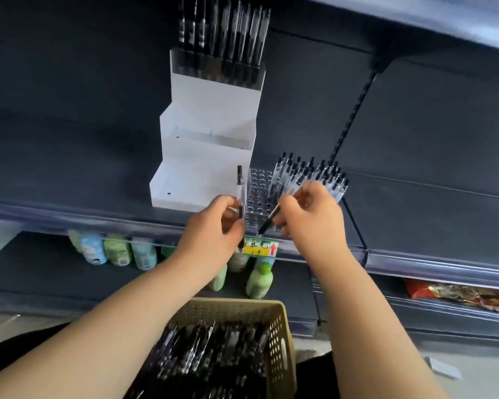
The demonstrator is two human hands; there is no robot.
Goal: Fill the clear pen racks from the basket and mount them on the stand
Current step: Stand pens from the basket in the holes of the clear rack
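A white stepped stand [205,156] sits on the dark shelf. Its top step carries a clear rack of black pens [222,53]. To the stand's right lies a clear pen rack [260,194] with many bare holes. Behind it, a second rack [311,174] is packed with pens. My left hand [213,226] grips one pen [239,180] upright beside the holed rack. My right hand [311,217] pinches another pen [268,218], slanted with its tip low over the rack's front. A beige basket [283,349] full of pens is below my arms.
Green and blue bottles [118,250] stand on the lower shelf. A yellow price tag [260,247] hangs on the shelf edge [69,217]. Red snack packs [455,295] lie at lower right. A slotted upright [352,116] runs up the back panel.
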